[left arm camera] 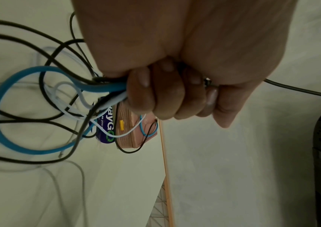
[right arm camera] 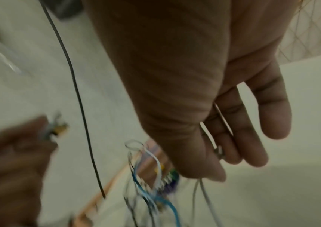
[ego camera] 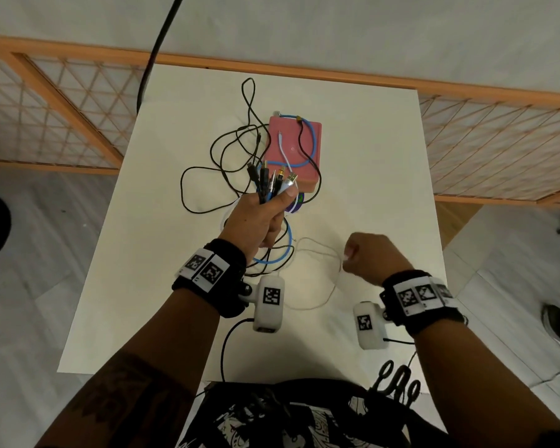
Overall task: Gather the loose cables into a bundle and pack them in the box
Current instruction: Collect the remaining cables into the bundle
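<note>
- Here, the left hand (ego camera: 260, 221) is raised above the white table (ego camera: 369, 176), clenched round a bunch of cables (ego camera: 274, 184) whose plug ends stick up past the thumb and forefinger.
- In the left wrist view the fingers (left arm camera: 142, 95) are curled tight over black, white and blue strands that spill out to the left of the fist.
- From the fist the blue cable (ego camera: 272, 258) loops down near the wrist and then runs far, up over the pink box (ego camera: 293, 153).
- The pink box lies closed on the table, far from the person and a little right of the left hand; a white lead and a black lead are draped across its lid.
- Thin black cables (ego camera: 220, 163) sprawl in loose loops on the table to the left of the box.
- A purple roll with green print (left arm camera: 107, 130) sits against the near edge of the box.
- The right hand (ego camera: 374, 258) is near the right side of the table, pinching a thin white cable (ego camera: 324, 282) that trails in a wide loop across the table towards the left wrist.
- In the blurred right wrist view that cable (right arm camera: 204, 198) passes between thumb and fingers, while the outer fingers (right arm camera: 272, 110) stay loose.
</note>
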Demonstrator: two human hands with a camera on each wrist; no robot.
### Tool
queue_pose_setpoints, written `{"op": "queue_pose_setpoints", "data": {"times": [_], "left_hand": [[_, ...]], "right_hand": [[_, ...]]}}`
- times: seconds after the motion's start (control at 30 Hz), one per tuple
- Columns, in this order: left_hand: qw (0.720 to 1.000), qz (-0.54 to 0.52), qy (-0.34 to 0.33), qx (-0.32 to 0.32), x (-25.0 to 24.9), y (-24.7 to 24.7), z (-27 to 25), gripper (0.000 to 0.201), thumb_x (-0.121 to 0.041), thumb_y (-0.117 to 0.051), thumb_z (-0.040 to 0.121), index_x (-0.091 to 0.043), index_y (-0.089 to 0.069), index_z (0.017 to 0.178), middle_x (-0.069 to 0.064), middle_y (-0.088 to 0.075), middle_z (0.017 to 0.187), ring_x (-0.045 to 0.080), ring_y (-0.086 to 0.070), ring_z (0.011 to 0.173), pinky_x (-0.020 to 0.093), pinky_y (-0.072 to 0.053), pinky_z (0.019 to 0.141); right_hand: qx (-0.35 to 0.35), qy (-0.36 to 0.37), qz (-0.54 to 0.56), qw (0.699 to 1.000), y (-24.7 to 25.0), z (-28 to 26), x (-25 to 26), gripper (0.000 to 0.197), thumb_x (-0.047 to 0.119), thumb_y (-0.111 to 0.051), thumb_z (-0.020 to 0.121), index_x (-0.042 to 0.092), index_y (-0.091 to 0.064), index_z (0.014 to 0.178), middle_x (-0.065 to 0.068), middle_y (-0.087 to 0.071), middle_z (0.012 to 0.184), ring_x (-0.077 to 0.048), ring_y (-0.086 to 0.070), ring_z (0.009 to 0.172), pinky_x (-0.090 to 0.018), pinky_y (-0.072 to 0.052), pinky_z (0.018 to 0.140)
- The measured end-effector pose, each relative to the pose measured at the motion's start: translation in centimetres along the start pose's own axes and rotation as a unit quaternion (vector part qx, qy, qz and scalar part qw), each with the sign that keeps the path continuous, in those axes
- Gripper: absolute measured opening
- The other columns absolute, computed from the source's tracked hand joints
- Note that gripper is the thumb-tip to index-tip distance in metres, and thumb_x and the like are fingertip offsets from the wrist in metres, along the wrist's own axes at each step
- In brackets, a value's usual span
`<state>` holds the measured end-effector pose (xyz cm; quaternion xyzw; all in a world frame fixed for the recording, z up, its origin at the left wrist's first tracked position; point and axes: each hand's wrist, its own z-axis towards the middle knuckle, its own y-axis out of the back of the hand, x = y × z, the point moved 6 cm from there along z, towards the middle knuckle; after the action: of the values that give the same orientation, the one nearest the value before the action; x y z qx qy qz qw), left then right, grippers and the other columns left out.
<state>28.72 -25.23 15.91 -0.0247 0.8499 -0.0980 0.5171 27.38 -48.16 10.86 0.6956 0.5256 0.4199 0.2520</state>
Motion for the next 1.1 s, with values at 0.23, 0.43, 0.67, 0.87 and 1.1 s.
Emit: {"op": "queue_pose_setpoints", "data": {"times": [0.23,0.43,0.67,0.87,1.1], "left_hand": [[1.0,0.006,-0.021,0.018,-1.2,0.0,0.1,0.041,-0.041,-0.062,0.099,-0.026,-0.043,0.066,-0.005,-0.022,0.06,0.013,-0.014,0.05,0.032,-0.011,0.049],[0.994,-0.01,-0.053,0.097,-2.9,-2.1,-0.5,0.033,-0.046,-0.057,0.098,-0.016,-0.055,0.085,-0.005,-0.03,0.06,0.011,-0.021,0.048,0.026,-0.019,0.046],[0.989,0.039,-0.078,0.118,-3.1,-2.8,-1.1,0.033,-0.052,-0.058,0.098,-0.025,-0.07,0.084,0.0,-0.045,0.061,0.013,-0.026,0.049,0.036,-0.017,0.053],[0.997,0.022,-0.052,0.061,-3.1,-2.8,-0.9,0.039,-0.058,-0.068,0.075,-0.019,-0.06,0.071,-0.003,-0.037,0.053,0.011,-0.028,0.043,0.027,-0.022,0.047],[0.995,0.027,-0.09,-0.027,-4.9,-2.7,-0.8,0.032,-0.035,-0.062,0.099,-0.02,-0.061,0.071,-0.009,-0.044,0.05,0.011,-0.035,0.043,0.027,-0.026,0.046]], "right_hand": [[-0.097,0.181,0.444,0.872,10.4,-4.9,6.4,0.015,0.002,-0.062,0.091,0.012,-0.05,0.09,-0.005,-0.077,0.105,-0.017,-0.071,0.103,-0.03,-0.054,0.087],[-0.106,0.174,0.537,0.819,9.0,-4.4,10.6,0.011,0.006,-0.051,0.103,0.015,-0.054,0.11,-0.011,-0.062,0.074,-0.021,-0.061,0.067,-0.038,-0.056,0.074],[-0.161,0.138,0.421,0.882,7.3,-4.6,11.8,0.021,0.007,-0.056,0.098,0.01,-0.046,0.116,-0.009,-0.076,0.074,-0.022,-0.073,0.064,-0.035,-0.062,0.064],[-0.2,0.127,0.37,0.898,7.3,-4.5,11.8,0.02,0.012,-0.061,0.096,0.014,-0.041,0.102,-0.011,-0.068,0.062,-0.018,-0.058,0.04,-0.023,-0.043,0.04],[-0.205,0.178,0.32,0.907,6.1,-4.1,12.0,0.027,0.014,-0.063,0.096,0.015,-0.039,0.108,-0.005,-0.067,0.063,-0.013,-0.058,0.052,-0.024,-0.047,0.053]]}}
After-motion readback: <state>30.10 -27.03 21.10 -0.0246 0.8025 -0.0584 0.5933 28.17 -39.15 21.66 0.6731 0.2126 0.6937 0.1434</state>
